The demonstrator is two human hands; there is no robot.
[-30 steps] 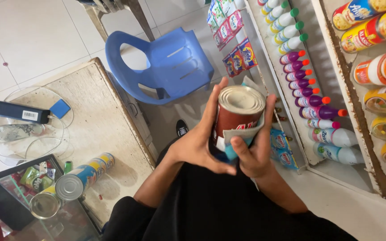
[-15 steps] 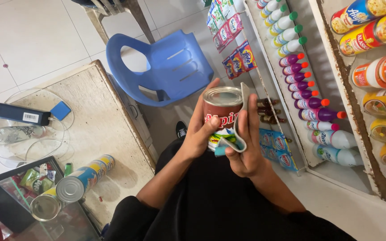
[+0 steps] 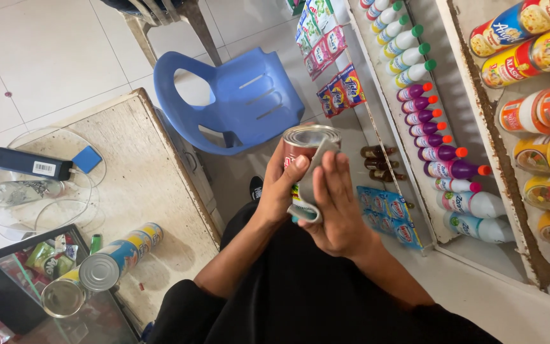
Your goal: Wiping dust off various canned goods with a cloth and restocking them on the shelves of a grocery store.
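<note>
A person in a black top holds a red can (image 3: 300, 150) at frame centre, both hands on it. Left hand (image 3: 281, 185) wraps the can's side from 9 o'clock, fingers curled round it, thumb up near the silver rim. Right hand (image 3: 338, 204) lies flat, fingers together, pressing a grey cloth (image 3: 316, 175) against the can from 3 o'clock; the cloth folds under the can at 6 o'clock.

At 12 o'clock from the can, a blue chair (image 3: 243, 102) stands on the white tile floor. At 9 o'clock, a worn wooden counter (image 3: 141, 172) carries a black box (image 3: 33, 164) w/ a small blue block (image 3: 87, 159) touching its end, plus a clear bottle (image 3: 7, 191) on its side. At 8 o'clock, two tall cans (image 3: 106, 264) lie near the counter's corner, ends toward the camera, beside a glass case (image 3: 27, 280) of small goods.

At 3 o'clock, a shelf (image 3: 459, 83) holds rows of bottles (image 3: 428, 108) w/ green, orange and pink caps; sachet strips (image 3: 338, 89) hang at 1 o'clock. Further right, yellow-and-red cans (image 3: 542, 57) fill a 2nd rack.
</note>
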